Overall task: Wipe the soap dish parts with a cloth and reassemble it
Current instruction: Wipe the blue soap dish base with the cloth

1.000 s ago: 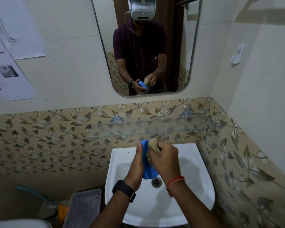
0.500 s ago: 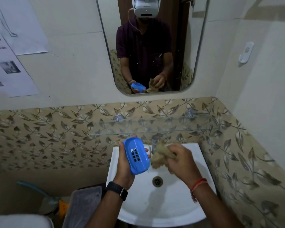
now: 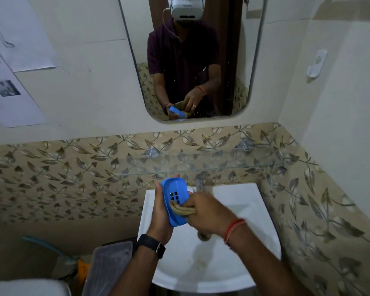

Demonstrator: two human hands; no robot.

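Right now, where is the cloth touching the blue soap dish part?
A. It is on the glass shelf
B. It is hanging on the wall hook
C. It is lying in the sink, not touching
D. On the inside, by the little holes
D: the right hand presses the cloth into the hollow of the blue soap dish part, just below its drain holes, while the left hand holds it over the sink.

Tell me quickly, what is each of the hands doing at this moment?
Left hand: closed on the blue soap dish part, held over the sink.
Right hand: closed on the cloth, pressing it into the dish part.
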